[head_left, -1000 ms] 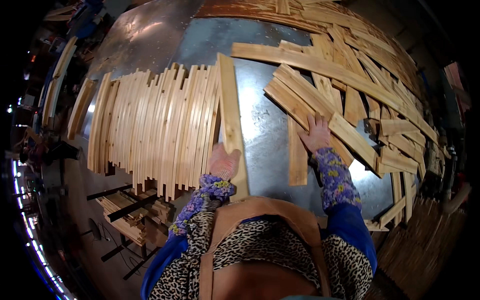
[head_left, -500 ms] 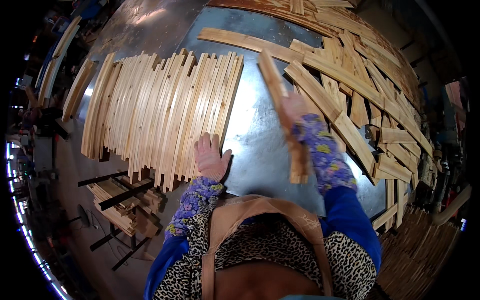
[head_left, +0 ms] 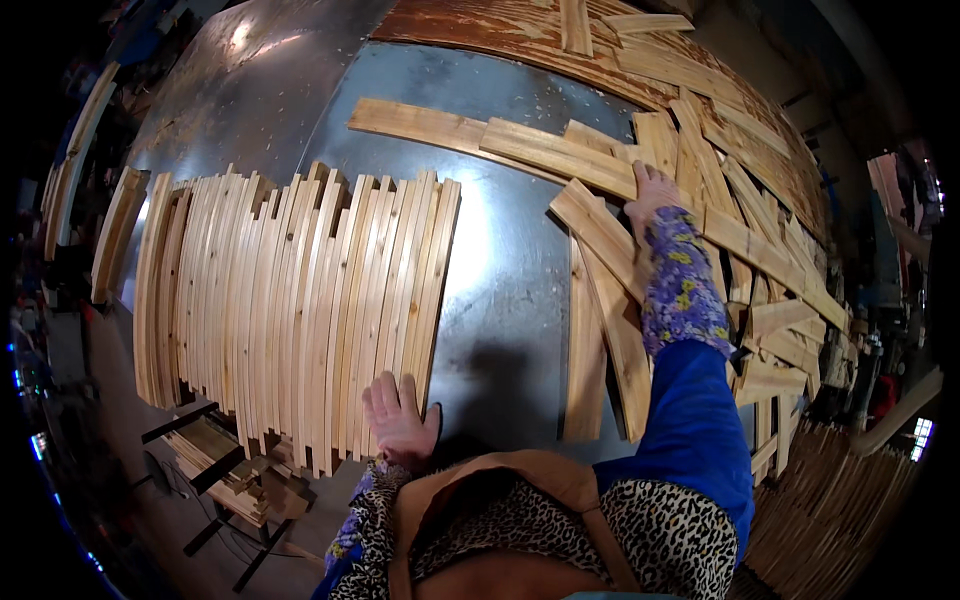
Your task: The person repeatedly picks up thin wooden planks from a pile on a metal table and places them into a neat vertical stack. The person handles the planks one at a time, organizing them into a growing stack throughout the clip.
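My left hand (head_left: 400, 420) lies flat, fingers spread, on the near right end of a wide row of narrow wooden slats (head_left: 300, 310) standing side by side on a metal tabletop (head_left: 500, 330). Reaching far to the right, my right hand (head_left: 655, 190) has its fingers over a flat wooden board (head_left: 555, 155) at the edge of a jumbled board pile. The fingertips show, but the grip's underside is hidden. Another board (head_left: 585, 350) lies lengthwise left of my right forearm, beside a slanted one (head_left: 620, 340).
More loose boards (head_left: 770, 240) cross one another at the right, partly over a worn brown sheet (head_left: 480, 30). Below the table's left front, a stand (head_left: 200, 480) carries wood pieces. Stacked strips (head_left: 830, 510) stand low at the right.
My right hand has let go of the board it carried and moved farther out to another board on the pile. My left hand stays on the slats. The view has shifted.
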`<state>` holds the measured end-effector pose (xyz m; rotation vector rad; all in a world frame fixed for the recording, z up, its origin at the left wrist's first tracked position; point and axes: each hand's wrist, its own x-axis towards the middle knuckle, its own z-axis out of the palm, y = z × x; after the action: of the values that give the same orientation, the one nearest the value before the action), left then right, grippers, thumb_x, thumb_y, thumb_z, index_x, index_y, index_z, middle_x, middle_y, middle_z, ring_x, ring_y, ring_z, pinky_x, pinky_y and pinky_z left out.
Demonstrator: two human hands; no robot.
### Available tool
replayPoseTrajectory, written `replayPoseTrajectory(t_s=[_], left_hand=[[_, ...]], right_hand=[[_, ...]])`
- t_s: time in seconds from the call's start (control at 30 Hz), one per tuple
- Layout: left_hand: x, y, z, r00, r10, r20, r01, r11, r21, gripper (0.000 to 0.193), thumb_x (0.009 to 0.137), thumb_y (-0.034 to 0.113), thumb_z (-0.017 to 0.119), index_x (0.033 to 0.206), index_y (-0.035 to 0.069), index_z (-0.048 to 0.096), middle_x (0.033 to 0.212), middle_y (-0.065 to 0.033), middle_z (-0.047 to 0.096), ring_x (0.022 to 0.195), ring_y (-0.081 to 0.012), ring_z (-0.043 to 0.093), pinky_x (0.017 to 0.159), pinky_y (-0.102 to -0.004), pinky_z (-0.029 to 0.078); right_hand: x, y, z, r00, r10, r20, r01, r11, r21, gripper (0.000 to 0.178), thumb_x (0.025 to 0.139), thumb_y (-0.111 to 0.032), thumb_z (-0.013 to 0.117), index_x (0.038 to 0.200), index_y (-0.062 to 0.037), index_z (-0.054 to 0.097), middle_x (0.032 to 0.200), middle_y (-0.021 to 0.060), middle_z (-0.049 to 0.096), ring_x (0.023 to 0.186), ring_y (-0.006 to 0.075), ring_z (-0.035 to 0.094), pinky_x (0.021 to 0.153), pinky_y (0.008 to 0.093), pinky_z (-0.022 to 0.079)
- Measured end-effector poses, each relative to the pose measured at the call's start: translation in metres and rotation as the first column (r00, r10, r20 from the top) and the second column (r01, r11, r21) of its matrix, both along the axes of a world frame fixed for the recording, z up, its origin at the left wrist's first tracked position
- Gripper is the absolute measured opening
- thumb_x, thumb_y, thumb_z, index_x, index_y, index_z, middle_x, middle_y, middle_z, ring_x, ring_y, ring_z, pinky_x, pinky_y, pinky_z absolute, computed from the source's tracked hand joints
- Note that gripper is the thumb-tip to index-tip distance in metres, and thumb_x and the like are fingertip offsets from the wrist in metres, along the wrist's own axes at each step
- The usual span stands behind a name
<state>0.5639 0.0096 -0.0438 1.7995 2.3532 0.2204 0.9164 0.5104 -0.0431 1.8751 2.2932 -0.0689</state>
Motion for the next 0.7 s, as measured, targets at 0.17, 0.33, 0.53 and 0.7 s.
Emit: replayPoseTrajectory(t_s=[0.17, 0.33, 0.53, 0.7], left_hand=[[-0.007, -0.003, -0.001, 0.992, 0.066, 0.105, -0.042, 0.975, -0.216, 0.085, 0.084, 0.043, 0.085, 0.152, 0.003, 0.053, 0.161, -0.0328, 0.043, 0.15, -0.0533, 0.041, 0.127, -0.0695, 0.027], [-0.012, 0.024, 0.016, 0.997, -0.038, 0.062, 0.039, 0.999, -0.017, 0.072, 0.068, 0.027, 0.089, 0.126, 0.0, 0.057, 0.123, -0.0274, 0.054, 0.109, -0.0454, 0.057, 0.093, -0.0608, 0.046], [-0.016, 0.023, 0.029, 0.994, -0.105, 0.03, 0.103, 0.992, 0.07, 0.07, 0.07, 0.024, 0.089, 0.125, -0.004, 0.057, 0.12, -0.0294, 0.055, 0.102, -0.047, 0.058, 0.087, -0.0585, 0.049], [-0.007, 0.012, 0.02, 0.998, -0.059, 0.023, 0.057, 0.993, 0.101, 0.083, 0.072, 0.03, 0.092, 0.139, -0.004, 0.055, 0.137, -0.0329, 0.053, 0.122, -0.0514, 0.055, 0.106, -0.0649, 0.044]], right_hand=[[-0.104, 0.027, 0.043, 0.974, 0.217, -0.068, -0.223, 0.971, -0.087, 0.097, 0.08, -0.045, 0.085, 0.163, -0.016, 0.044, 0.143, 0.0258, 0.064, 0.138, 0.044, 0.06, 0.115, 0.0517, 0.051], [-0.204, 0.046, -0.005, 0.92, 0.305, -0.248, -0.362, 0.902, -0.236, 0.11, 0.078, -0.048, 0.091, 0.169, -0.0177, 0.037, 0.15, 0.0255, 0.058, 0.142, 0.0455, 0.056, 0.121, 0.0522, 0.049], [-0.194, 0.002, 0.001, 0.966, 0.152, -0.207, -0.214, 0.923, -0.32, 0.11, 0.079, -0.042, 0.088, 0.171, -0.0174, 0.032, 0.152, 0.0302, 0.057, 0.141, 0.048, 0.058, 0.117, 0.0528, 0.052], [-0.109, -0.087, 0.003, 0.983, -0.079, -0.167, 0.015, 0.935, -0.355, 0.105, 0.08, -0.043, 0.087, 0.166, -0.0095, 0.037, 0.143, 0.0331, 0.062, 0.134, 0.0485, 0.063, 0.114, 0.0535, 0.054]])
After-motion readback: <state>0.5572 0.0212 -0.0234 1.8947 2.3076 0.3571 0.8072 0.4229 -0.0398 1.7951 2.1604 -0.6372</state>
